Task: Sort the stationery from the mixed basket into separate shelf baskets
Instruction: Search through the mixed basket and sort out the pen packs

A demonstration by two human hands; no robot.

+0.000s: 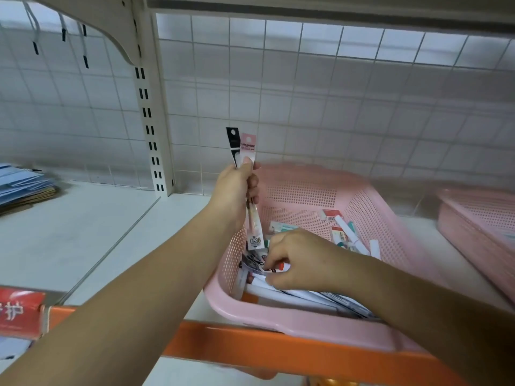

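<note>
The left hand (pixel 237 188) held two packaged pens (pixel 246 151) upright, fingers curled around them, just above the near-left corner of the pink basket (pixel 278 316) on the white shelf (pixel 92 232). The right hand (pixel 301 260) reached into the basket, fingertips pinching a packet (pixel 255 263) among the mixed stationery. A second pink basket (pixel 479 218) stood to the right.

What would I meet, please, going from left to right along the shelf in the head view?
Stack of flat blue paper goods → slotted white upright → pen packets gripped by the left hand → right hand pinching a packet inside the mixed pink basket → second pink basket.
</note>
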